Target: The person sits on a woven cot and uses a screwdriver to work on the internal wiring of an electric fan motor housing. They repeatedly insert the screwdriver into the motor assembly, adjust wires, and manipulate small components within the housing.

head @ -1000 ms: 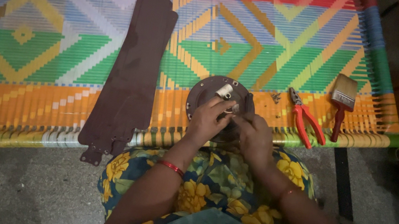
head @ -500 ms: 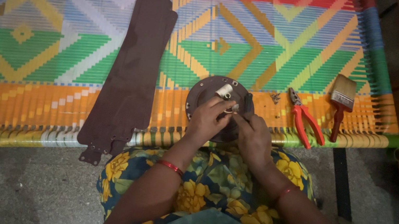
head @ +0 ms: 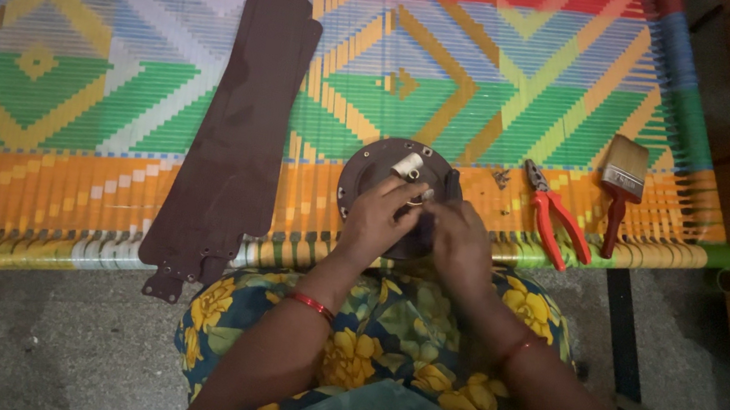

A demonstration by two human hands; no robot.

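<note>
We look down on a woven cot (head: 71, 45) patterned in red, blue, green, yellow and orange bands. Stacked dark brown fan blades (head: 236, 133) lie across it, their bracket ends hanging over its near edge. At the middle of that near edge sits a round dark motor housing (head: 375, 173) with a small white cylindrical capacitor (head: 408, 164) on top. Toward the cot's right corner lie red-handled pliers (head: 554, 214) and, just beside them, a paintbrush (head: 622, 181) with a red handle.

Our left hand (head: 377, 221) rests on the housing, fingers curled and pinching a small pale part by the capacitor. Our right hand (head: 461, 239) touches the housing's right rim, fingers drawn together; we cannot tell what it grips.

Against the frame half a second ago, hands, housing and tools sit as they did; nothing has visibly shifted.
</note>
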